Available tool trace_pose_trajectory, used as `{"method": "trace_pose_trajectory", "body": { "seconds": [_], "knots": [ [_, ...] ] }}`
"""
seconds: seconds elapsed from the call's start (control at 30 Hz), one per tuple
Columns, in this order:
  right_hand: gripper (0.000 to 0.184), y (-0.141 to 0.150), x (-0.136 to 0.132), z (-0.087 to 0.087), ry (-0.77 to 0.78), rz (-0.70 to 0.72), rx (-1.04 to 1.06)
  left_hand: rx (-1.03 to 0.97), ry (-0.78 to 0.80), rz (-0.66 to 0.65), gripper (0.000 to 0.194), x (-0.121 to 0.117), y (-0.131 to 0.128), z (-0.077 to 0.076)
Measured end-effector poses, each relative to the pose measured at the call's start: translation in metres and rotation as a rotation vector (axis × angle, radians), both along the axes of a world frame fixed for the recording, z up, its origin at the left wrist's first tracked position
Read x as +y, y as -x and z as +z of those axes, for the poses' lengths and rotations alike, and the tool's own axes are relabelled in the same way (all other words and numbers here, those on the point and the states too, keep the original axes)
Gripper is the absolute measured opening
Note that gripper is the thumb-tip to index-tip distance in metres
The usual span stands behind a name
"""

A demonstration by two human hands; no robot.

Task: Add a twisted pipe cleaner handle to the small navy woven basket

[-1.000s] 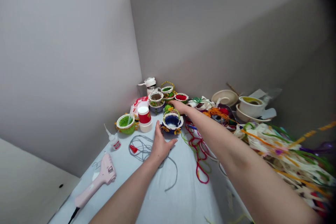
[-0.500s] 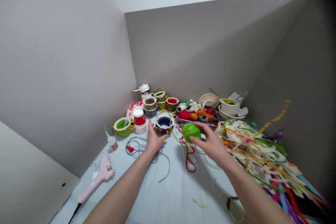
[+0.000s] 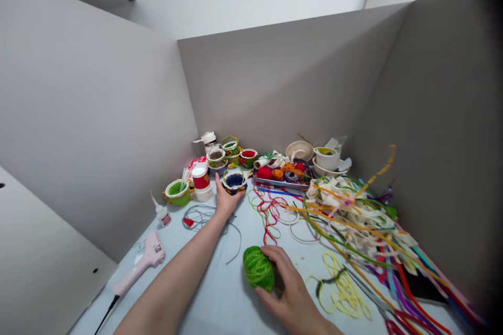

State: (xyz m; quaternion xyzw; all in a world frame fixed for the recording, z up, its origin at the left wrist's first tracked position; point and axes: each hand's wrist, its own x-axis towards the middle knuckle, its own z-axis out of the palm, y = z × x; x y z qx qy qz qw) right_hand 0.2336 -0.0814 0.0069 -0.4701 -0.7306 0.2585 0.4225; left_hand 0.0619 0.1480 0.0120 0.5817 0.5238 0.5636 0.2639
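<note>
My left hand [image 3: 228, 200] reaches forward and curves around the near side of a small blue basket [image 3: 234, 182] with a white braided rim and a green handle, thumb to the right and fingers to the left. My right hand [image 3: 285, 285] grips a ball of bright green yarn [image 3: 258, 268] between thumb and fingers, low over the front of the table. Grey cord [image 3: 202, 214] lies loosely coiled left of my left forearm. Red yarn [image 3: 269, 214] and green strands trail over the table between the hands.
At left lie a pink glue gun [image 3: 143, 261] and a glue bottle [image 3: 163, 215]. Several small baskets and a red-and-white jar [image 3: 201, 184] stand behind. A tray [image 3: 283, 184] holds yarn balls. Tangled strips [image 3: 353, 209] and red-handled scissors [image 3: 393, 319] fill the right.
My right hand has brought the green yarn ball back toward me and down. My left hand and the blue basket have shifted slightly away and left. The view has tilted up a little.
</note>
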Motion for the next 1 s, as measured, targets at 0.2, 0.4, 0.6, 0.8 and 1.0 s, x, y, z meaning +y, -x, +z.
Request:
{"method": "trace_pose_trajectory", "body": {
  "seconds": [0.2,0.4,0.6,0.8,1.0],
  "knots": [
    [0.061,-0.003,-0.001,-0.001,-0.025,-0.005,-0.016,0.027,-0.037,0.037,0.123,0.037,0.004,0.0],
    [0.065,-0.004,0.0,-0.001,-0.028,0.037,-0.048,0.045,-0.023,0.033,0.122,0.062,0.004,-0.011],
    [0.063,-0.004,-0.001,0.001,-0.019,0.036,-0.04,0.07,0.023,0.01,0.122,0.063,0.007,-0.01],
    [0.062,-0.004,-0.001,0.0,-0.027,0.009,-0.034,0.109,0.099,0.026,0.12,0.039,0.008,0.0],
    [0.061,-0.004,-0.003,-0.001,-0.048,-0.012,-0.016,0.208,0.041,-0.033,0.059,-0.059,0.012,0.017]
  ]
}}
